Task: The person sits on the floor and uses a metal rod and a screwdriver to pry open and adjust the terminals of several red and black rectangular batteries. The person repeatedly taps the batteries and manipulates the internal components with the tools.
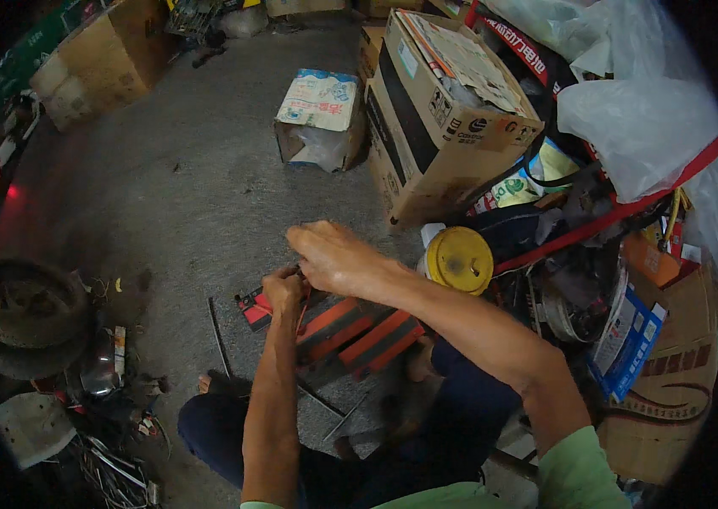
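Note:
Low in front of me, my right hand is closed in a fist just above and right of my left hand. What the right fingers grip is hidden. My left fingers are pinched together, and a thin red wire runs down from them. Below the hands, several red and black blocks that look like batteries lie side by side on the floor: one block by my left wrist, another block near my knee. The end of a further block shows left of my left hand.
Thin dark rods lie on the floor. A yellow-lidded tub stands right of my right forearm. Beyond are a tall cardboard box and a small open carton. Stacked tyres and scrap wires sit left; bags and cartons crowd the right.

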A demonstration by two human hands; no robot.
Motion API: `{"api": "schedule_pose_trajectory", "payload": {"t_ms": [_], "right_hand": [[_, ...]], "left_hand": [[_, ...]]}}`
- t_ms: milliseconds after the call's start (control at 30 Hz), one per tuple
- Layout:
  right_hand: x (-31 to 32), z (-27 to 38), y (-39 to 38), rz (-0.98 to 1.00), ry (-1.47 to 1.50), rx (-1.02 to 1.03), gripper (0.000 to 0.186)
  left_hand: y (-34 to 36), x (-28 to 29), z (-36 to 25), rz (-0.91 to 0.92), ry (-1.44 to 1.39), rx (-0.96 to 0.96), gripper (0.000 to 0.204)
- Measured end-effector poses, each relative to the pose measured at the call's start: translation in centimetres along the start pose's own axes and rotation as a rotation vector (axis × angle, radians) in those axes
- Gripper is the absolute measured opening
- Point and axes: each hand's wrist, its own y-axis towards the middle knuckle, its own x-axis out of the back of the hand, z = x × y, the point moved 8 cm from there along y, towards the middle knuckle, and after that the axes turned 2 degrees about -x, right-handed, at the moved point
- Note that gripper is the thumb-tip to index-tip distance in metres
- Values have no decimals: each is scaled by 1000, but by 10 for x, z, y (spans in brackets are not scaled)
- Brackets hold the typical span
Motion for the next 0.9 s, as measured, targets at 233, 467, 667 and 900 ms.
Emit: {"api": "schedule_pose_trajectory", "payload": {"t_ms": [233, 467, 667, 900], "right_hand": [[-5, -6, 15, -42, 81, 37, 16], [9, -27, 18, -17, 92, -51, 11], [10, -31, 18, -61, 81, -46, 11], [6, -30, 17, -2, 69, -87, 12]], "left_hand": [[28, -12, 26, -71, -174, -2, 25], [3, -5, -17, -114, 102, 33, 25], [13, -5, -8, -63, 159, 19, 26], [14, -4, 19, -69, -98, 40, 22]]}}
